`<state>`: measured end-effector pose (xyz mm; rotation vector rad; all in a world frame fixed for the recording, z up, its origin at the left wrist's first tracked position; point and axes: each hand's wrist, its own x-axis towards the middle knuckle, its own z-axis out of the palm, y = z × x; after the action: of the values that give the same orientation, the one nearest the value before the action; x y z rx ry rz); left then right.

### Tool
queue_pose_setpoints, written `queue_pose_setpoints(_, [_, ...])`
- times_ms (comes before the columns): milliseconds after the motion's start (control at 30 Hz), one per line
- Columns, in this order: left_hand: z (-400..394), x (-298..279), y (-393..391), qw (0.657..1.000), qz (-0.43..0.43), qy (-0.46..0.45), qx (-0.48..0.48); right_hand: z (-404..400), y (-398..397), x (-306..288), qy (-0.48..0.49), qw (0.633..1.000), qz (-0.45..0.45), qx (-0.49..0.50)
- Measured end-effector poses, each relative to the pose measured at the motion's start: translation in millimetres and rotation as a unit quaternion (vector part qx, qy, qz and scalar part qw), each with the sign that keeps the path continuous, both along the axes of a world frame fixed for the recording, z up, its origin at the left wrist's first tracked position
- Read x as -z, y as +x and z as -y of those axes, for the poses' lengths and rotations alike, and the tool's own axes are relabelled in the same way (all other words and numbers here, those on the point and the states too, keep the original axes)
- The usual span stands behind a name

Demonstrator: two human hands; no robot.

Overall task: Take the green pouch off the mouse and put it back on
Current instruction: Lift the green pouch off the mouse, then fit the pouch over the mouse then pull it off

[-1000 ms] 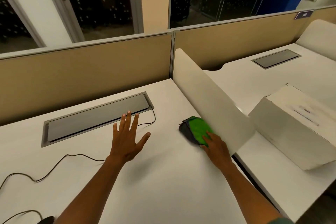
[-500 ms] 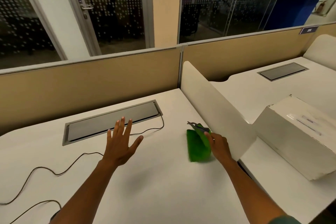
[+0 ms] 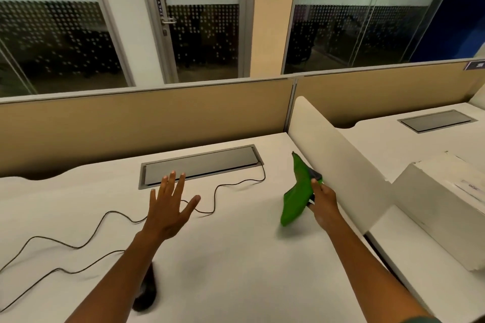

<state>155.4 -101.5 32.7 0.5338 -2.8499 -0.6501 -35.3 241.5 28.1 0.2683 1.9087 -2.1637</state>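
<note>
The right hand (image 3: 324, 202) holds the green pouch (image 3: 296, 196) lifted above the white worktop (image 3: 236, 257), its fingers (image 3: 314, 183) pinching the cloth together with a dark object that may be the mouse (image 3: 315, 174), just beside the white divider panel (image 3: 341, 165). The pouch hangs limp, one end pointing up and the other drooping toward the worktop. The left hand (image 3: 168, 207) hovers flat with fingers spread and holding nothing, near a black cable (image 3: 231, 186) and the grey cable hatch (image 3: 200, 165).

Surface check, your desk:
Green pouch (image 3: 296, 198) soft matt cloth; desk (image 3: 236, 257) smooth matt white laminate; 11 o'clock cable tray lid (image 3: 199, 165) brushed grey metal.
</note>
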Motion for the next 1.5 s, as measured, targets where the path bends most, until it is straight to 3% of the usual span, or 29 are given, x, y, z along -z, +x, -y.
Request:
queue_pose_setpoints(233, [46,24,91,0.996,0.046,0.068,-0.033,49,46,-8,-0.008,0.999,0.031,0.007])
queue_pose_setpoints(400, [70,53,159,0.984,0.095,0.143,-0.048,100,101,0,0.069,0.995,0.008,-0.068])
queue_pose_setpoints(700, [73,105,205,0.984,0.149,0.097,0.008,196,216,33,0.222,0.956,-0.079,-0.172])
queue_pose_setpoints(967, [64,137,199,0.989,0.059,0.138,-0.009,255,288,56,0.292,0.888,-0.224,-0.277])
queue_pose_setpoints(1167, [61,145,190,0.986,0.006,0.161,-0.043,275,310,72,0.309,0.842,-0.232,-0.375])
queue_pose_setpoints(1233, [61,147,190,0.986,0.001,0.163,-0.043,277,312,85,0.350,0.796,-0.273,-0.413])
queue_pose_setpoints(1367, [65,150,189,0.987,0.029,0.155,-0.039,281,313,110,0.466,0.654,-0.373,-0.465])
queue_pose_setpoints(1433, [66,150,190,0.986,0.027,0.160,-0.042,281,316,115,0.478,0.632,-0.407,-0.456])
queue_pose_setpoints(1500, [67,152,191,0.986,0.019,0.161,-0.038,279,321,119,0.472,0.632,-0.422,-0.447])
